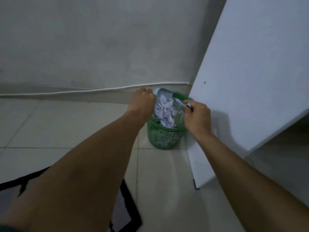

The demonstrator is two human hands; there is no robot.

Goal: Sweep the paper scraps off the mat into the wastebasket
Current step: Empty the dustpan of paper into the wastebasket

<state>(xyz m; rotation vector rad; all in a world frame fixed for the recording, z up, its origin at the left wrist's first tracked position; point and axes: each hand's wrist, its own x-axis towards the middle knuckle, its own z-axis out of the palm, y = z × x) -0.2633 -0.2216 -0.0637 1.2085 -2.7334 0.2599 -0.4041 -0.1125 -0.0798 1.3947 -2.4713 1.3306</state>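
One wastebasket (164, 136), two hands.

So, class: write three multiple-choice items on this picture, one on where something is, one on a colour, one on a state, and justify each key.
1. Where does the wastebasket stand?
A. On the mat
B. On the tiled floor beside the white furniture panel
C. On a shelf

2. What colour is the wastebasket?
A. Green
B. Red
C. Black

3. How is the dustpan held?
A. Flat on the floor
B. Tipped over the basket, paper scraps sliding in
C. Hung on the wall

Key: 1 B, tiles under it, panel alongside; 2 A, green mesh; 3 B, left hand tilts it; right hand grips a small tool.
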